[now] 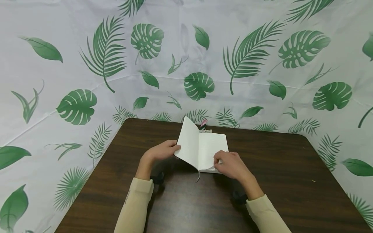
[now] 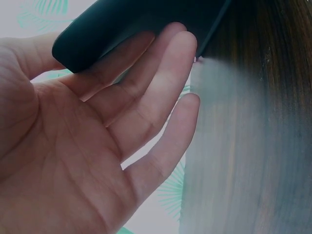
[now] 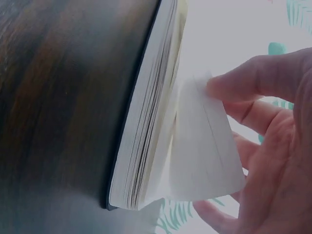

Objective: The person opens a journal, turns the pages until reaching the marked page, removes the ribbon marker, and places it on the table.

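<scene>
The dark wooden table (image 1: 262, 181), backed by a leaf-print cloth (image 1: 87, 64), carries an open notebook (image 1: 211, 147) lying near its middle toward the far edge, with a small pink-tipped item (image 1: 203, 123) just behind it. The left cover and pages stand tilted up, propped by the left hand (image 1: 160, 152), whose straight, relaxed fingers (image 2: 161, 83) lie against the dark cover (image 2: 122, 24) from underneath. The right hand (image 1: 230, 165) rests on the lower right page, its thumb and fingers pinching a single lifted leaf (image 3: 204, 146) away from the page block. To turn it cleanly, I judge the pinch should stay light at the corner, the leaf swept over in an arc, while the left hand steadies the raised half so that the spine does not slide.
</scene>
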The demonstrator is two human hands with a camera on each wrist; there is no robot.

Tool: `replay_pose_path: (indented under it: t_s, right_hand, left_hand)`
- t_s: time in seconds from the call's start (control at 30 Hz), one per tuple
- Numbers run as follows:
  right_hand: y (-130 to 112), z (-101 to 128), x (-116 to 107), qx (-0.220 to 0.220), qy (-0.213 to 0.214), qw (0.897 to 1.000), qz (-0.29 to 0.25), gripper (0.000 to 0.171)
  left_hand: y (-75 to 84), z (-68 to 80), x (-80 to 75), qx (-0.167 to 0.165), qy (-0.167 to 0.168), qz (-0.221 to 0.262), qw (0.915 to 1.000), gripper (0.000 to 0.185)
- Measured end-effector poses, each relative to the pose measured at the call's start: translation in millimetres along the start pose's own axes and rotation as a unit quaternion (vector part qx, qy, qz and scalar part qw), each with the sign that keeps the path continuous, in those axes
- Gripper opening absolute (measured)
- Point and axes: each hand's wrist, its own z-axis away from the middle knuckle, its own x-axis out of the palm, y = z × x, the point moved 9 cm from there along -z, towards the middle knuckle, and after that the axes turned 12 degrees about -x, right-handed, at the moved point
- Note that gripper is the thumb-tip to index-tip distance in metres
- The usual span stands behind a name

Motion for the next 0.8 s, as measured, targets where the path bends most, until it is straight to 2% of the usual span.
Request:
replay_pose_path:
  t_s: [0.1,0.2,0.27,0.47,0.6,0.7,0.8]
  right_hand:
    - [-1,-1,0,-0.006,-0.004,1.000,0.020,0.022]
    - [1,0,-3,0.002,-0.004,0.999,0.037,0.014]
    - [5,2,-8,0.013,0.005,0.999,0.045,0.016]
    - [13,7,-29,0.037,0.080,0.995,0.053,0.062]
    - [16,7,-33,0.063,0.128,0.990,-0.011,0.088]
    - [13,3,-22,0.082,0.123,0.987,-0.067,0.084]
    - [1,-4,-11,0.072,0.101,0.990,-0.070,0.067]
  left_hand:
    - [0.3,-0.5,-0.2,0.000,0.000,0.000,1.0000,0.037]
    - [-0.7,-2.2,-0.1,0.002,0.000,0.000,1.0000,0.038]
    - [-1.3,-2.4,0.6,0.002,-0.001,0.000,1.0000,0.038]
    - [-1.8,-1.4,2.5,0.000,-0.001,0.002,1.0000,0.037]
    - [-3.5,-1.7,2.9,-0.006,0.002,0.003,1.0000,0.038]
    - [-4.6,-2.7,2.9,-0.007,0.003,0.003,1.0000,0.038]
    - [-4.4,-3.3,2.5,-0.005,0.004,0.004,1.0000,0.038]
